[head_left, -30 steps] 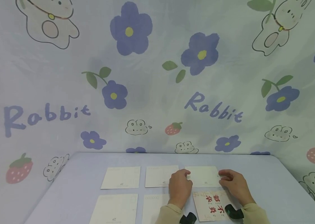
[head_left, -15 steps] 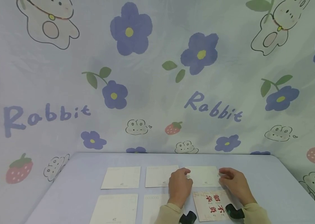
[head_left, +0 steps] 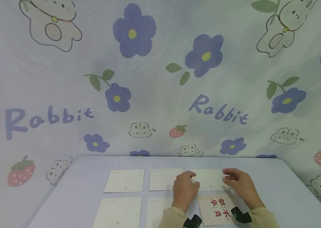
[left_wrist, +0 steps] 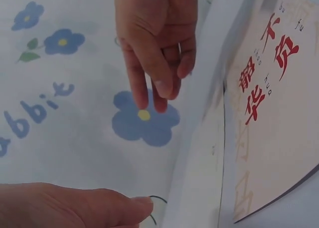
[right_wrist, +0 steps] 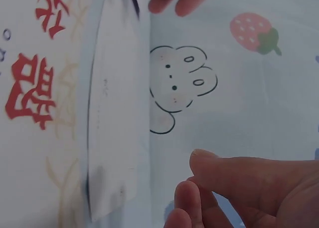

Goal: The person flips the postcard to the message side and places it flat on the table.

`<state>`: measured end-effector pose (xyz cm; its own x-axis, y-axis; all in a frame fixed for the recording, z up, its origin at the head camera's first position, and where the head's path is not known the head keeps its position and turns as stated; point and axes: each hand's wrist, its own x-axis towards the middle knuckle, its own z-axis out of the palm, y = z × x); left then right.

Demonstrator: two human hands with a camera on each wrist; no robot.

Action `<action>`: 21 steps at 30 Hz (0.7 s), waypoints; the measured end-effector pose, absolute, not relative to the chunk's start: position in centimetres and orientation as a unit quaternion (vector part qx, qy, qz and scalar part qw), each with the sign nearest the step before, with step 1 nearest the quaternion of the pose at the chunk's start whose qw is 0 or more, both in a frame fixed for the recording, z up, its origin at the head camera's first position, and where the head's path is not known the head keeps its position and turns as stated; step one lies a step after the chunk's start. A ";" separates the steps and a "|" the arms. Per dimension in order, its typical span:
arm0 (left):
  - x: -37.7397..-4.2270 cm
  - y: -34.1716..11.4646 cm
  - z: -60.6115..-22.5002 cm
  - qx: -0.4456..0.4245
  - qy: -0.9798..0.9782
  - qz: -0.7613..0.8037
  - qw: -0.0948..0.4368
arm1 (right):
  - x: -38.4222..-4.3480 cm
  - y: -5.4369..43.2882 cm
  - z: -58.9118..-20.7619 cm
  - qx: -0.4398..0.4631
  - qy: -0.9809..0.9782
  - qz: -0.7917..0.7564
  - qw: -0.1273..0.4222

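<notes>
A pale blank-faced card (head_left: 209, 180) lies in the far row of the table, between my two hands. At its left edge my left hand (head_left: 185, 190) hovers with thumb and fingers loosely bent, holding nothing. Beyond the card's right edge is my right hand (head_left: 241, 185), fingers relaxed and apart from the thumb. In the right wrist view, the right thumb (right_wrist: 224, 170) and fingertips have no object between them. Nearer to me lies a card with red characters (head_left: 215, 210), partly covered by the black wrist camera (head_left: 241, 215).
To the left lie more pale cards in two rows: two far ones (head_left: 124, 181) (head_left: 164, 179) and two near ones (head_left: 117, 212) (head_left: 156, 212). The white table (head_left: 72, 190) meets a printed cloth backdrop (head_left: 160, 79) at its far edge.
Both hands stay at the card's sides. The right hand has risen slightly, and its fingers have spread a little from the thumb. The left thumb has also moved slightly outward. The cards lie unchanged.
</notes>
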<state>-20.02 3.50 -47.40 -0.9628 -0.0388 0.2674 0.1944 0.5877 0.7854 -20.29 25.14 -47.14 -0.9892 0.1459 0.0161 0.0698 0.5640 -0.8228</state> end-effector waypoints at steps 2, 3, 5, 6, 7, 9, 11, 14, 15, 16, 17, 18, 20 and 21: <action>-19.9 3.4 -47.3 -0.049 -0.883 -0.451 0.122 | -20.2 25.1 -46.9 -0.053 -0.885 0.461 0.039; -19.9 3.3 -47.3 -0.050 -0.883 -0.451 0.118 | -20.2 25.0 -46.9 -0.047 -0.886 0.459 0.039; -19.8 3.2 -47.2 -0.052 -0.884 -0.450 0.116 | -20.2 25.0 -46.7 -0.036 -0.888 0.456 0.039; -19.7 3.1 -47.1 -0.052 -0.884 -0.450 0.115 | -20.1 24.9 -46.6 -0.032 -0.889 0.455 0.039; -19.7 3.0 -47.1 -0.052 -0.885 -0.449 0.115 | -20.1 24.9 -46.6 -0.028 -0.890 0.453 0.039; -19.6 2.9 -46.9 -0.054 -0.887 -0.444 0.115 | -20.0 24.8 -46.4 -0.024 -0.891 0.451 0.037; -19.4 2.9 -46.7 -0.058 -0.889 -0.442 0.108 | -20.0 24.7 -46.3 -0.025 -0.895 0.444 0.036; -19.0 2.8 -46.4 -0.071 -0.890 -0.441 0.091 | -19.8 24.6 -46.2 -0.028 -0.899 0.435 0.036; -18.9 2.8 -46.4 -0.076 -0.890 -0.442 0.085 | -19.7 24.5 -46.2 -0.027 -0.901 0.431 0.036; -18.8 2.8 -46.3 -0.081 -0.889 -0.442 0.081 | -19.6 24.6 -46.2 -0.026 -0.902 0.429 0.037; -18.7 2.8 -46.3 -0.085 -0.889 -0.443 0.079 | -19.5 24.6 -46.2 -0.024 -0.903 0.428 0.036; -18.5 2.8 -46.2 -0.089 -0.889 -0.442 0.078 | -19.4 24.6 -46.2 -0.023 -0.903 0.427 0.037; -18.3 2.7 -46.1 -0.093 -0.891 -0.438 0.079 | -19.2 24.7 -46.2 -0.023 -0.904 0.425 0.034; -18.3 2.6 -46.1 -0.094 -0.891 -0.437 0.079 | -19.1 24.8 -46.2 -0.021 -0.904 0.425 0.032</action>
